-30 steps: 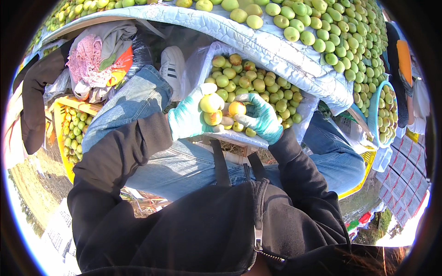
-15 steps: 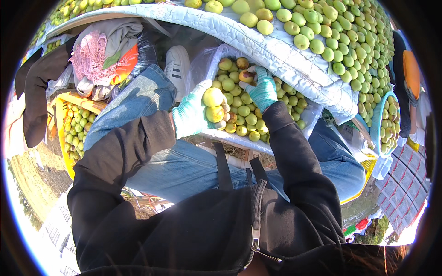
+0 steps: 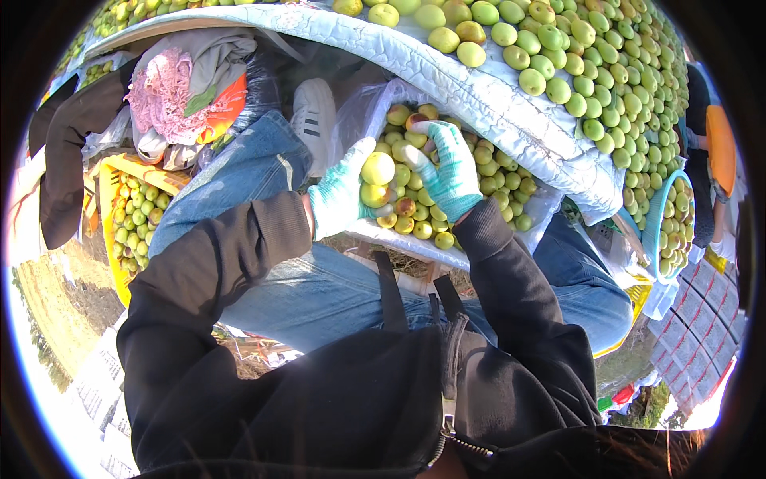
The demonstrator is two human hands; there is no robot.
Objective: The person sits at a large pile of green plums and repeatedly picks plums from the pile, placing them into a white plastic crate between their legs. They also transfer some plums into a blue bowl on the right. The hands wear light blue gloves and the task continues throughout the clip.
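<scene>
My left hand [image 3: 341, 191], in a pale teal glove, is closed on two yellow-green jujubes, an upper jujube [image 3: 378, 168] and a lower one with a brownish patch [image 3: 374, 195]. To its right, my right hand [image 3: 448, 172], gloved alike, is curved over the fruit with thumb and fingers apart. A reddish jujube [image 3: 416, 121] lies by its fingertips; whether they touch it I cannot tell. Beneath both hands is a white-lined crate [image 3: 381, 102] full of green and yellowish jujubes [image 3: 511, 188], some blotched brown. My right hand hides part of them.
Beyond the crate, a table edge draped in quilted silver cloth [image 3: 511, 112] bears a large heap of jujubes [image 3: 598, 72]. A yellow crate [image 3: 112, 231] of fruit and bundled clothes [image 3: 187, 88] are at left. A blue basket [image 3: 656, 211] stands at right, near another person's orange-covered arm [image 3: 720, 148].
My right hand has drawn left, closer to my left hand, and its fingers now sit over a different part of the crate. My left hand still holds the two jujubes. The view has shifted slightly.
</scene>
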